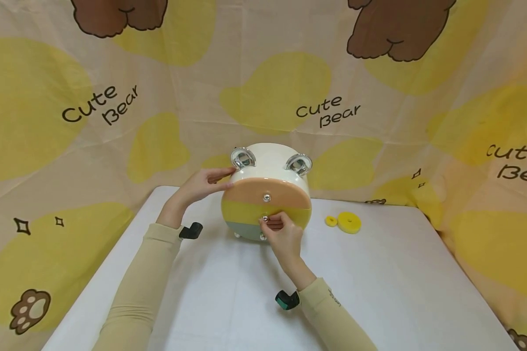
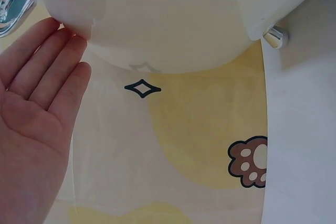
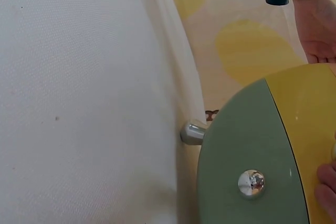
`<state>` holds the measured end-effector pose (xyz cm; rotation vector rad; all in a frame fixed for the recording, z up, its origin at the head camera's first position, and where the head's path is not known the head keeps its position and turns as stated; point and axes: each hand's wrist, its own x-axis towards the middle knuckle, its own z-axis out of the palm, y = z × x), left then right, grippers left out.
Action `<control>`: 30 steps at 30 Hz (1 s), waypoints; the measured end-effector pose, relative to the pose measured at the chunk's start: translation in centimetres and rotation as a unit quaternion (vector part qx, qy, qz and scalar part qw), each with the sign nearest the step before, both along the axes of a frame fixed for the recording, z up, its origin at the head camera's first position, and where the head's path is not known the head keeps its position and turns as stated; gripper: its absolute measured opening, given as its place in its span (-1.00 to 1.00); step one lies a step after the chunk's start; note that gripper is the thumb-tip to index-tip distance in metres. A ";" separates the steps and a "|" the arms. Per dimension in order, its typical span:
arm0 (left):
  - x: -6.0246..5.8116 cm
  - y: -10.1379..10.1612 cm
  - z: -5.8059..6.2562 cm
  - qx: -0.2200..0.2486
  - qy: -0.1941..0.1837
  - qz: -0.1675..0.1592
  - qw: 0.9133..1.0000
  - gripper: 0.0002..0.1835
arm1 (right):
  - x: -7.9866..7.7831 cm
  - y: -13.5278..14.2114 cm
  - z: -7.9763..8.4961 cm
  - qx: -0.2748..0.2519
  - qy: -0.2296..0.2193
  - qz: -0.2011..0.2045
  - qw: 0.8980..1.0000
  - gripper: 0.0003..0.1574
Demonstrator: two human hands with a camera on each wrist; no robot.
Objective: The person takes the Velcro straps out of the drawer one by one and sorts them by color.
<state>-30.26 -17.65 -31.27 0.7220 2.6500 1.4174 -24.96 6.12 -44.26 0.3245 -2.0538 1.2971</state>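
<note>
A small round drawer cabinet (image 1: 270, 155) with a white body and two silver ears stands on the table. Its front has an orange drawer (image 1: 246, 191) at the top, a yellow drawer (image 1: 239, 212) in the middle and a green drawer (image 1: 246, 230) below, each with a silver knob. My right hand (image 1: 285, 240) pinches the middle knob (image 1: 265, 219) between thumb and fingertips; the yellow drawer looks flush with the others. With straight fingers, my left hand (image 1: 202, 185) touches the cabinet's side below an ear; its palm (image 2: 31, 124) shows in the left wrist view.
Two yellow discs, one small (image 1: 331, 221) and one larger (image 1: 349, 223), lie on the white table (image 1: 377, 273) to the right of the cabinet. A patterned cloth (image 1: 268, 97) hangs behind the table. Short silver feet (image 3: 194, 132) hold the cabinet up.
</note>
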 end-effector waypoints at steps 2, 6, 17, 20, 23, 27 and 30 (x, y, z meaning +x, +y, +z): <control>-0.1 0.0 -0.1 0.001 0.000 -0.001 1.000 -0.42 | 0.0 0.0 0.0 0.005 0.001 -0.005 1.000 -0.75; -0.1 0.0 -0.2 0.000 0.002 0.000 1.000 -0.42 | 0.0 0.0 -0.1 0.014 0.004 -0.015 1.000 -0.76; -0.1 0.1 -0.2 -0.002 0.005 -0.001 1.000 -0.41 | 0.4 0.0 -0.2 0.015 0.012 -0.023 1.000 -0.76; -0.8 -0.1 -0.7 -0.003 0.005 -0.002 1.000 -0.41 | 0.6 0.0 -0.2 0.015 0.013 -0.022 1.000 -0.76; -1.8 -0.4 -1.7 0.004 0.003 -0.001 1.000 -0.40 | 0.9 0.0 -0.3 0.016 0.016 -0.021 1.000 -0.76; -2.7 -0.8 -2.7 0.015 0.002 0.004 1.000 -0.39 | 1.4 0.0 -0.4 0.013 0.030 -0.020 0.999 -0.76; -2.8 -0.9 -2.8 0.018 0.007 0.003 1.000 -0.38 | 1.8 0.0 -0.4 0.015 0.041 -0.018 0.999 -0.75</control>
